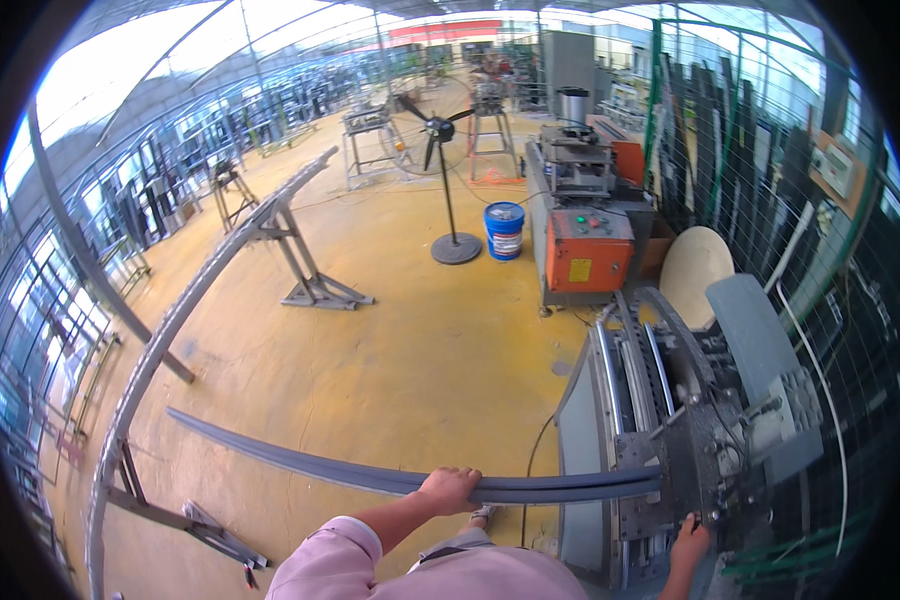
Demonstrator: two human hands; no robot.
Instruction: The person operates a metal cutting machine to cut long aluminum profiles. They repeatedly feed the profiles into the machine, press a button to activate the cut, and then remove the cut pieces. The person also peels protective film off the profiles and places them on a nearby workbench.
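Observation:
A long dark grey metal profile (pixel 322 466) runs across the lower view, its right end resting on the bed of a metalworking machine (pixel 641 442). My left hand (pixel 450 489) grips the profile near its middle, fingers over the top edge. Past the right end of the profile, low on the machine's near side, my right hand (pixel 691 534) is closed around a small dark handle or knob, mostly hidden by the fingers. The far left end of the profile reaches out over the floor, close to a long roller rail.
The roller rail (pixel 187 300) on metal stands curves along the left. Ahead stand a black pedestal fan (pixel 450 187), a blue bucket (pixel 504 231) and an orange-fronted machine (pixel 589 255). A wire mesh fence (pixel 780 217) with dark profiles behind it lines the right side.

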